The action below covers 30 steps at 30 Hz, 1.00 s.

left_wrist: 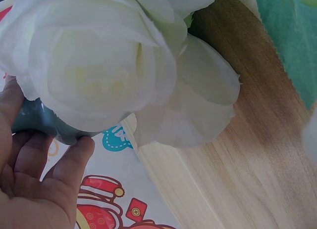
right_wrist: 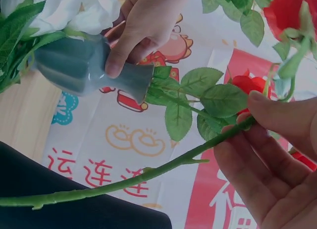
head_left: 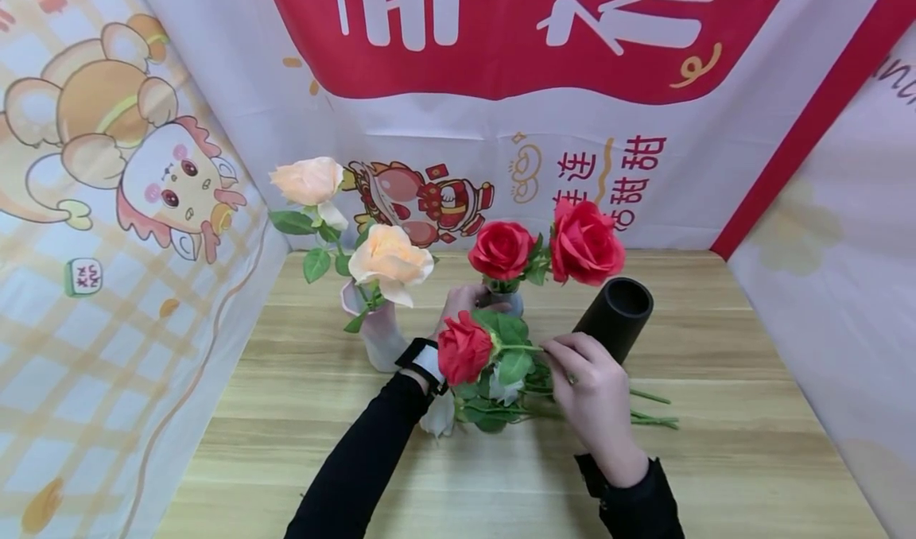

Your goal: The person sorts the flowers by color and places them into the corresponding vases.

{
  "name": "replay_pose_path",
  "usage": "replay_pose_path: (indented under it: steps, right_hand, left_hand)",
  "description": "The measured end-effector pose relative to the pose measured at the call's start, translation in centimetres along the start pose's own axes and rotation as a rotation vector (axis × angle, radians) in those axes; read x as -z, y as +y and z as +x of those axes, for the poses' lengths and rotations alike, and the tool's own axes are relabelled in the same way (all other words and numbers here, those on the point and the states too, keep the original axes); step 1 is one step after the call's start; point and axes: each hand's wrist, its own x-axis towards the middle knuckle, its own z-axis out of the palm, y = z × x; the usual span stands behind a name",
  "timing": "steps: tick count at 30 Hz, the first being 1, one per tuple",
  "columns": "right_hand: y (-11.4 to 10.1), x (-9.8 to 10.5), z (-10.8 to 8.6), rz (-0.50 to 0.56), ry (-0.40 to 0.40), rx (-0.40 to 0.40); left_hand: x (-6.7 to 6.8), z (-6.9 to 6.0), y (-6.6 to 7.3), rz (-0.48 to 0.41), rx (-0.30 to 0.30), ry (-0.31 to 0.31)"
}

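Nearest, some white flowers (head_left: 438,416) lie on the middle of the surface (head_left: 716,459), their stems (head_left: 654,422) pointing to the right edge, maybe so they are easy to pick up. Just above them, the right hand (head_left: 590,384) has its thumb and fingertips closed on the thin green stem of a red rose (head_left: 463,348). This light pinch likely keeps the leaves from getting squashed. The rose is up off the surface, with its bloom toward the left edge. A bit farther, a black vase (head_left: 615,316) stands to the right and a pale pink vase (head_left: 382,336) to the left, perhaps leaving room to work between them. The left hand (head_left: 465,300) has its fingers curled round the neck of a blue-gray vase (head_left: 511,300), probably so it won't tip. Two more red roses (head_left: 501,249) poke out of it, near the far edge. Peach roses (head_left: 390,261) fill the pink vase.
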Motion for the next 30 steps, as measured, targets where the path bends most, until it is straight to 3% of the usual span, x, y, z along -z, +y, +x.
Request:
replay_pose_path:
  steps: [5, 12, 21, 30]
  right_hand:
    - [0.7, 0.1, 0.1, 0.045, 0.082, -0.031]
    - [0.9, 0.4, 0.5, 0.101, 0.136, -0.064]
    - [0.5, 0.4, 1.0, 0.180, 0.235, -0.073]
    - [-2.1, 1.6, 3.2, 0.275, 0.288, -0.095]
  left_hand:
    - [0.1, 0.3, -0.6, 0.174, -0.065, 0.092]
    - [0.7, 0.3, -0.8, 0.315, -0.152, 0.080]
    - [0.7, -0.3, 1.4, 0.267, -0.028, 0.053]
    - [0.3, -0.3, 1.2, 0.263, -0.095, 0.081]
